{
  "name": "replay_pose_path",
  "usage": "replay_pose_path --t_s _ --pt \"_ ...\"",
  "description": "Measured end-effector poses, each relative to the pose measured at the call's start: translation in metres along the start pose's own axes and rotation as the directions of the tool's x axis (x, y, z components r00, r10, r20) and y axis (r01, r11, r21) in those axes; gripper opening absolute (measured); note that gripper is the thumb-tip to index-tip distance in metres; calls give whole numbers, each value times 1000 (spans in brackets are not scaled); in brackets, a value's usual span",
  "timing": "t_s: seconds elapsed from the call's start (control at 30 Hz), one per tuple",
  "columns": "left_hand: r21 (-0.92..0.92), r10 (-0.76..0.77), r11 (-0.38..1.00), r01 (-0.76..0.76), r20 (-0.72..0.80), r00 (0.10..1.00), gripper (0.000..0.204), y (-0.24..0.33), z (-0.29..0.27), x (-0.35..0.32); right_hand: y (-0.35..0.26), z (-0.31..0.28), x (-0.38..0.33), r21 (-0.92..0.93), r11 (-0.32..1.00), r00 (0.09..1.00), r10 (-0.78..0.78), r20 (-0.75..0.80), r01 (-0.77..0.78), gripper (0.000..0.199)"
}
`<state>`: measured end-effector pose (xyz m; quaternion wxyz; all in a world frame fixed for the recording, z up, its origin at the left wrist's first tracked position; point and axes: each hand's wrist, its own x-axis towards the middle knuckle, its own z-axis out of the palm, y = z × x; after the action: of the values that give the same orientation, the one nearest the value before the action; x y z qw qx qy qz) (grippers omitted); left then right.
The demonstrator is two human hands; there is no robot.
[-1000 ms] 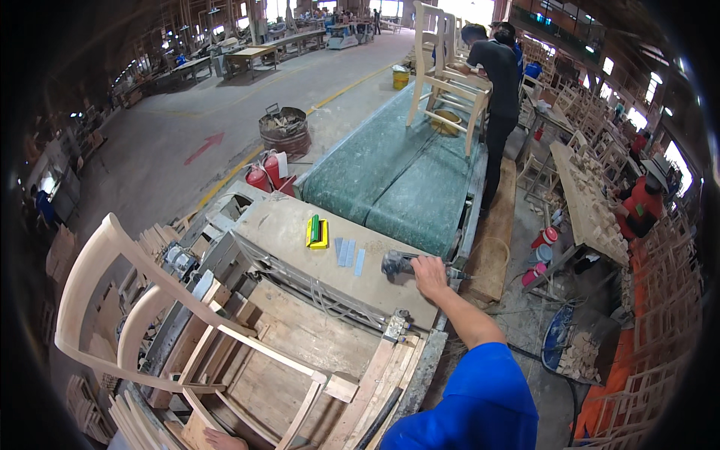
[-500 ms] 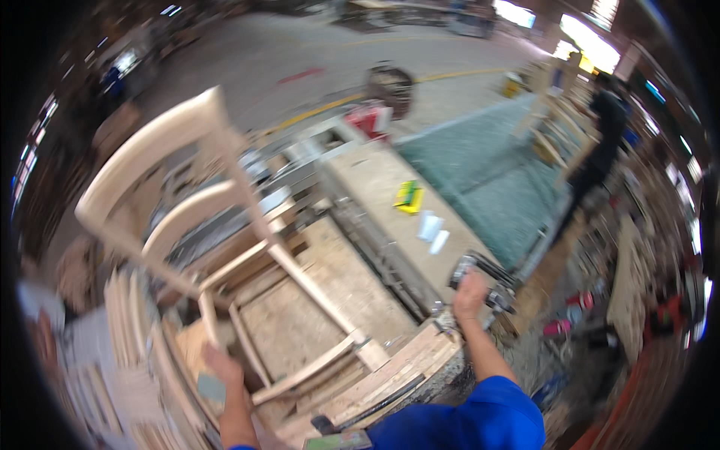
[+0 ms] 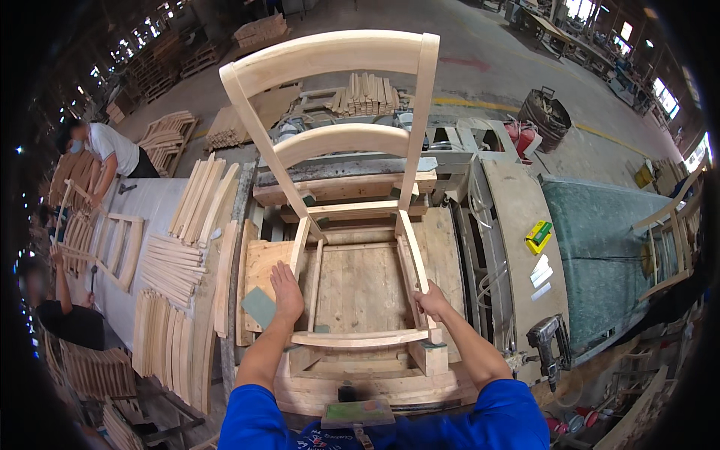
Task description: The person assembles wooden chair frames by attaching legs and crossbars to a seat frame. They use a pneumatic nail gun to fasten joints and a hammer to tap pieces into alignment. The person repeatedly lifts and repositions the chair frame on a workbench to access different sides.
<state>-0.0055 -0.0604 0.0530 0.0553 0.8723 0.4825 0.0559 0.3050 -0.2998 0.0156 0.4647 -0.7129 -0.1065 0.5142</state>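
Observation:
A bare wooden chair frame [image 3: 416,251] lies on the wooden workbench jig in front of me, its curved back toward the far side. My left hand [image 3: 286,294] is open, fingers stretched out, beside the frame's left seat rail; I cannot tell how firmly it touches. Under that hand lies a plywood piece [image 3: 268,259], with a grey-green square pad [image 3: 259,306] at the wrist. My right hand [image 3: 433,300] is closed on the right seat rail near the front corner. To its right, a black and silver nail gun [image 3: 551,346] rests at the end of a long board.
On that long board [image 3: 517,217] sit a yellow-green box [image 3: 538,236] and white strips [image 3: 541,271]. Stacked wooden slats [image 3: 172,266] cover the left table. Two people [image 3: 112,150] work at the far left. A green-topped table [image 3: 600,247] stands at the right.
My right hand has let go of the nail gun and taken hold of the right seat rail. My left hand stays near the left rail. The view has turned, centring the chair.

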Motion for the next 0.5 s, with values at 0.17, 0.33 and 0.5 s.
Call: replay_pose_path --t_s 0.17,0.33,0.5 --pt "-138 -19 990 19 -2 1000 70 0 -14 15 -10 -9 -16 28 998 998 -62 -28 63 31" --pt "-435 -36 895 103 160 986 68 36 -43 36 -36 -58 -50 84 994 991 -67 -116 77 33" --pt "-618 -54 780 95 84 995 55 56 -109 24 -75 -88 -105 87 984 984 -145 -106 154 35"
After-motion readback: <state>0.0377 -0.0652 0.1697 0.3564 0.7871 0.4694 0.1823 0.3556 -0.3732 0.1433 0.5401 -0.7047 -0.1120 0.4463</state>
